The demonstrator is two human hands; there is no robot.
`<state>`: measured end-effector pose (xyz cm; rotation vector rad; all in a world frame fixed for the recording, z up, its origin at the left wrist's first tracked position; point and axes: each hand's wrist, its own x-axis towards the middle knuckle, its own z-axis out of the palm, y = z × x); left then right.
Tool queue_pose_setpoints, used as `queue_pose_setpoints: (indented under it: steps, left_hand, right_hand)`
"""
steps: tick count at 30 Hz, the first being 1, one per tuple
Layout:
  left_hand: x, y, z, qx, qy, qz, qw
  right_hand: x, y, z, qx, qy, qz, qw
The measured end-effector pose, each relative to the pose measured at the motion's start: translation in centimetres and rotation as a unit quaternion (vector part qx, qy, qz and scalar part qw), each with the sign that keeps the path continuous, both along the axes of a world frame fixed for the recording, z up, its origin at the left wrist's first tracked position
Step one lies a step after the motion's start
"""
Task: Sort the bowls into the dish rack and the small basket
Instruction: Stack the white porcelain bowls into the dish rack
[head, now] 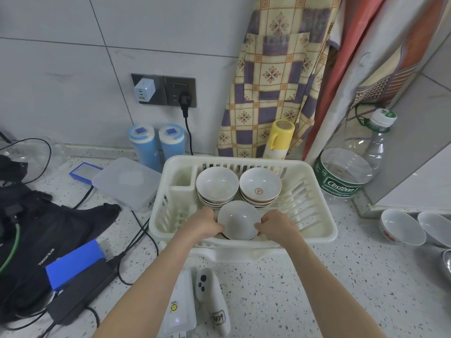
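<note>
The cream plastic dish rack (324, 230) sits on the speckled counter, its near rim just under both wrists. Beyond the hands, inside the rack, stand two stacks of bowls: the left stack (217, 185) plain white, the right stack (260, 187) topped by a bowl with a red mark at its bottom. Between the hands, at the rack's near end, a plain white bowl (238, 220) is held by its rim, the left hand (203, 225) curled on its left edge and the right hand (274, 226) pinching its right edge. Well off past the right hand, two more white bowls (402, 226) wait on the counter. No small basket is in view.

The step looks like seating this bowl in the rack; next it calls for lowering it level until it rests, then letting go.
</note>
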<state>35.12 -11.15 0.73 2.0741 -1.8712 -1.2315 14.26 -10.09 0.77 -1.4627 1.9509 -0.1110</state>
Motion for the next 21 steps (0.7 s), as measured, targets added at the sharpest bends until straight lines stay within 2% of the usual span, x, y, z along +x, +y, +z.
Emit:
queue_pose_setpoints:
  steps: [8,13,21]
  left_hand:
    - [-0.16,-0.22,-0.71,-0.002,0.006,0.020,1.000]
    - [-0.17,-0.37,-0.84,-0.008,0.023,0.043,0.999]
    - [-0.26,-0.23,-0.68,-0.019,0.003,0.040,0.999]
  right_hand:
    - [-0.95,-0.43,-0.25,0.020,-0.118,0.003,0.993]
    - [-1.02,-0.40,-0.24,0.036,-0.116,0.027,0.992]
    - [-1.07,-0.34,-0.12,0.043,-0.112,0.041,0.992]
